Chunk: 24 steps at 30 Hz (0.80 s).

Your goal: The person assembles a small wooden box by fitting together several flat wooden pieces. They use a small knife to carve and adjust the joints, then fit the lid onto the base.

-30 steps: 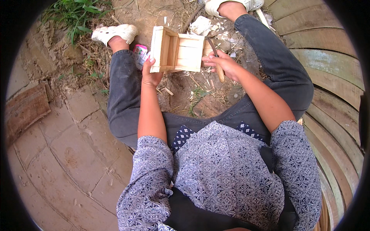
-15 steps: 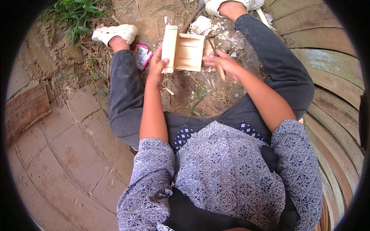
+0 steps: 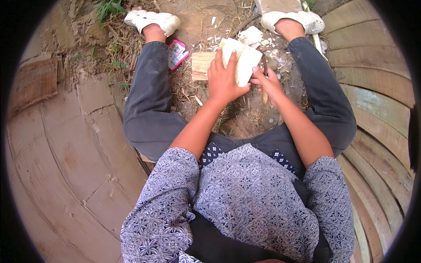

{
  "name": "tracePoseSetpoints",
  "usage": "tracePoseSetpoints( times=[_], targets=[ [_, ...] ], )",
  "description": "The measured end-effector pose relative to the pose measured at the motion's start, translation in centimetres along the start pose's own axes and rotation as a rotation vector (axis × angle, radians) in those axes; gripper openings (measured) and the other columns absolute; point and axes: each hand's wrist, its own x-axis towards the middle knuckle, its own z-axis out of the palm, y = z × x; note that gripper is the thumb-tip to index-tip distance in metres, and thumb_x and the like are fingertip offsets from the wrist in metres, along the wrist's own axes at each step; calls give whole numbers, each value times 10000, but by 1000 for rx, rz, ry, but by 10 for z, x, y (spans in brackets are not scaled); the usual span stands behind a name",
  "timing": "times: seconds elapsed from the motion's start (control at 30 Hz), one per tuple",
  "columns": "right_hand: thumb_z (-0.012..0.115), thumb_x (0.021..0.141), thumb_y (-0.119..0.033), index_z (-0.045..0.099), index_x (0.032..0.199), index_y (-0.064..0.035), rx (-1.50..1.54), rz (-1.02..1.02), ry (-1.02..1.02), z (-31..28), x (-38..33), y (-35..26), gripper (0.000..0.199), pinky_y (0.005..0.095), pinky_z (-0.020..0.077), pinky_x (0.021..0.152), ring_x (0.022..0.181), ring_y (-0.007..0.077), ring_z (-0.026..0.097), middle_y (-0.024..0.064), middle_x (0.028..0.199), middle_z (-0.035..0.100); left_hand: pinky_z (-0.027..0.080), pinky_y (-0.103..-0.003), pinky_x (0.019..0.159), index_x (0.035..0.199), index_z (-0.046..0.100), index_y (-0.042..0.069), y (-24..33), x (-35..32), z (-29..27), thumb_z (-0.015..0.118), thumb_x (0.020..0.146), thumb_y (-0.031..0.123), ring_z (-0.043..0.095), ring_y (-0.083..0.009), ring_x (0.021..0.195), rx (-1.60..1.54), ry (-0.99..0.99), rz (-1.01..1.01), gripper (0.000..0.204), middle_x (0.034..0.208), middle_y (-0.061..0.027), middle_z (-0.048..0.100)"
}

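A small pale wooden box (image 3: 249, 57) is tilted between my hands over the ground. My left hand (image 3: 224, 81) wraps it from the left, fingers spread over its upper face and thumb along the near edge. My right hand (image 3: 272, 87) is closed around a knife (image 3: 265, 97) with a brown wooden handle, its dark blade pointing away from me beside the box. The fingertips of that hand touch the box's right edge. The box's hollow side is turned out of sight. A flat wooden board (image 3: 201, 65) shows to the left, partly behind my left hand.
Wood chips and a whitish crumpled piece (image 3: 251, 36) lie beyond the box. A pink-edged packet (image 3: 177, 55) is by my left shin. Wooden slats (image 3: 372, 74) curve along the right; brown paving (image 3: 66, 153) spans the left. My white clogs (image 3: 153, 21) stand at the far side.
The box has turned over, so its hollow no longer faces me. My left hand has moved right and across its top. The board has come into view; the knife stays in my right hand.
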Motion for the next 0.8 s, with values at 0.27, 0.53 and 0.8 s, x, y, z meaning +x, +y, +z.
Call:
tracePoseSetpoints(
  times=[0.27, 0.53, 0.8],
  targets=[
    [814, 798, -349, 511, 998, -84, -161, -204, 55, 10, 5, 0, 449, 278, 511, 550, 773, 135, 652, 67, 1035, 662, 389, -501, 1059, 1454, 399, 47, -19, 3, 1, 866, 606, 475, 410, -420, 1319, -84, 69, -14, 1059, 1488, -252, 337],
    [821, 787, -333, 498, 1055, -51, -252, -139, 110, 17, 6, -2, 505, 296, 522, 556, 740, 144, 636, 106, 1010, 637, 416, -437, 1035, 1472, 316, -41, -92, 12, 29, 714, 869, 441, 492, -376, 1264, -340, -157, -290, 868, 1369, -269, 491],
    [685, 774, -177, 491, 1096, -58, -150, -72, 252, 10, 0, 4, 394, 324, 521, 624, 820, 165, 633, 98, 981, 624, 423, -439, 1035, 1411, 353, -27, -46, 11, 1, 842, 722, 438, 496, -351, 1273, -1035, -245, -415, 965, 1302, -250, 525]
  ],
)
